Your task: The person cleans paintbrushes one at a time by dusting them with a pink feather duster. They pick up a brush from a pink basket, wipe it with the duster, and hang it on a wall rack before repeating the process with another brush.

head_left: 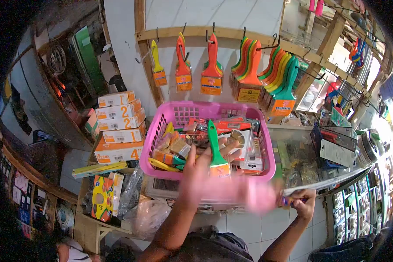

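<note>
My left hand holds up a paintbrush with a green handle and an orange-labelled sleeve over its bristles, handle end up, in front of the basket. Its fingers show behind the brush. To the right, my right hand is closed round the dark blue handle of a pink duster. The duster's head is smeared by motion and passes across the lower end of the paintbrush and my left wrist. Just behind stands a pink plastic basket full of packaged tools and brushes, including a yellow-handled one.
Paintbrushes hang from hooks on a wooden rail above the basket. Orange and white boxes are stacked at the left. The basket rests on a glass-topped counter. A crumpled plastic bag lies at the lower left.
</note>
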{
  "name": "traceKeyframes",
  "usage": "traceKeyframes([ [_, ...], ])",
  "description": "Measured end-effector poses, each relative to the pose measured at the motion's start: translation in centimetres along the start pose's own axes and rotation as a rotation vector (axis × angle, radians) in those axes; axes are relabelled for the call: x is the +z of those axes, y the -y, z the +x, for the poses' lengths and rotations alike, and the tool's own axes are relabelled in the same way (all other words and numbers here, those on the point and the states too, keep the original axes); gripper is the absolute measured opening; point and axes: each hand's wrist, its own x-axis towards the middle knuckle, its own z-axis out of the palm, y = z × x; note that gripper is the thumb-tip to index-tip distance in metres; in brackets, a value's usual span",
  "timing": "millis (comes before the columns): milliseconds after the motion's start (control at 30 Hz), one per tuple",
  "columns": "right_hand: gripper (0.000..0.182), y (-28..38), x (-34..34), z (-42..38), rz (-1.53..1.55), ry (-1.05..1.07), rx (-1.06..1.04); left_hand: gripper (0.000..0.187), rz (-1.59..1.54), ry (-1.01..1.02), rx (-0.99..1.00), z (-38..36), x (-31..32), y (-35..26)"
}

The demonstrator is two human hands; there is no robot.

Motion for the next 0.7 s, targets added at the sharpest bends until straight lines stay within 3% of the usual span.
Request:
traceKeyframes([
  [33, 0.038, -0.6, -0.4, 0.8, 0.079, 0.198, -0.186, 0.08, -0.1, 0.093, -0.017, 0.4, -0.6, 0.0],
  [100, 0.039, -1.5, -0.5, 0.2, 0.117, -0.053, -0.155, 0.076, -0.09, 0.098, -0.021, 0.4, -1.0, 0.1],
  [133, 0.039, -1.2, 0.5, 0.0, 0.136, -0.179, -0.136, 0.076, 0.259, 0.179, 0.055, 0.5, -1.4, 0.0],
  [167, 0.041, -1.1, 2.1, 0.8, 0.025, -0.453, -0.19, 0.076, 0.661, 0.234, 0.166, 0.5, -1.9, 0.0],
  [200, 0.042, -0.8, 2.0, 0.9, 0.022, -0.33, -0.139, 0.076, 0.993, 0.26, 0.295, 0.5, -2.3, -0.1],
  [233, 0.042, -0.3, 1.6, 0.9, 0.02, -0.207, -0.092, 0.077, 0.73, 0.32, 0.334, 0.9, -2.4, 0.3],
  [300, 0.045, 0.0, 0.0, 0.7, -0.006, 0.108, -0.124, 0.078, -0.06, 0.022, -0.018, 0.1, 0.3, -0.1],
  [333, 0.044, -0.7, -0.4, 1.0, 0.166, 0.24, -0.178, 0.078, -0.065, 0.041, -0.026, 0.3, 0.0, -0.1],
  [400, 0.042, -2.3, -1.0, 0.6, 0.232, 0.162, -0.181, 0.079, -0.077, 0.074, -0.043, 0.4, -0.8, 0.0],
  [500, 0.039, 1.8, 3.5, 1.7, -0.069, -0.308, 0.044, 0.082, 0.015, -0.066, -0.026, 0.2, -0.1, -0.2],
  [533, 0.037, 1.4, 2.9, 1.5, 0.013, -0.151, -0.037, 0.083, 0.069, -0.128, -0.014, 0.3, 0.2, -0.3],
  [600, 0.032, 0.0, 1.2, 1.5, 0.175, 0.169, -0.205, 0.083, 0.047, 0.162, -0.024, 0.9, -3.3, -0.1],
  [633, 0.031, 0.4, 1.5, 1.9, 0.312, 0.332, -0.238, 0.082, -0.007, 0.115, -0.046, 0.6, -1.7, -0.2],
  [700, 0.031, 0.0, 2.6, 1.3, 0.214, -0.15, -0.182, 0.083, -0.085, 0.032, -0.078, 0.2, -0.9, -0.3],
])
